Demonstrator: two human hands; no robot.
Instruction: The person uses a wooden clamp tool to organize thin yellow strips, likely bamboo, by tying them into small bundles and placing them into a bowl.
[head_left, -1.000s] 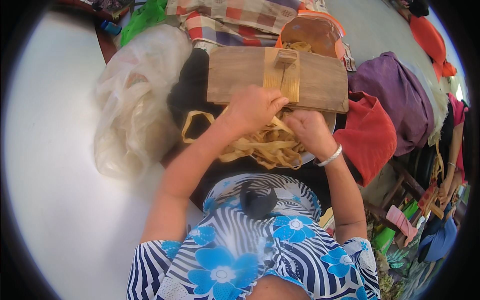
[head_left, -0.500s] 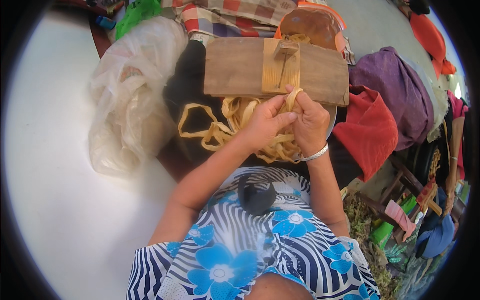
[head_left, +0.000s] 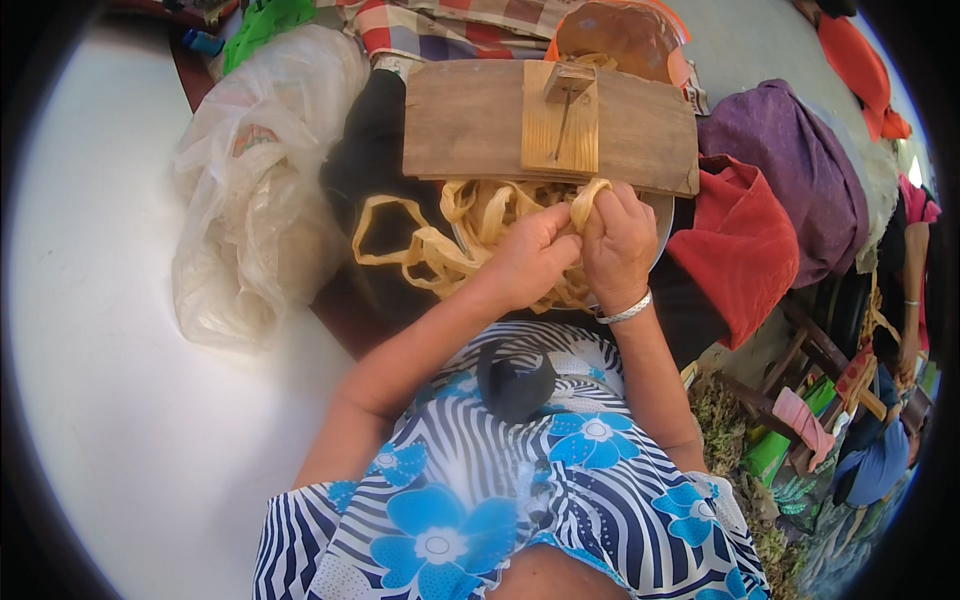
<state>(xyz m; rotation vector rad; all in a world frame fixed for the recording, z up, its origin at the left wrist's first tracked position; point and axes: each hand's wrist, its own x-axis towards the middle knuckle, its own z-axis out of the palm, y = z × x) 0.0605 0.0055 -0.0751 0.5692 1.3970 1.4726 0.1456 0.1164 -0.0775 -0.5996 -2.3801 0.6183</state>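
A loose heap of pale yellow, folded strips [head_left: 432, 250], perhaps plant fibre, spills over a round light-coloured basin [head_left: 664, 226]. Above this heap my two hands work close together on one strip [head_left: 588, 204]. My left hand [head_left: 532, 258] pinches it from the left, fingertips closed. Closed around the same piece, my right hand [head_left: 620, 245] has a loop of it standing up by the index finger. Just beyond my fingers lies a wooden board [head_left: 455, 125], bearing a lighter wood piece [head_left: 545, 140] with a small block and a thin metal pin. My fingertips partly hide the grip.
A translucent plastic bag [head_left: 250, 240] sits to the left. Red cloth [head_left: 740, 250] and a purple bundle [head_left: 800, 180] lie on the right. Beyond the board stands an orange-rimmed bag [head_left: 620, 40] with more strips. At far right another person's arm [head_left: 914, 280] is visible.
My hands have drawn slightly closer to my body, and the loop now stands rounder above my right fingers. The board appears slightly higher in view.
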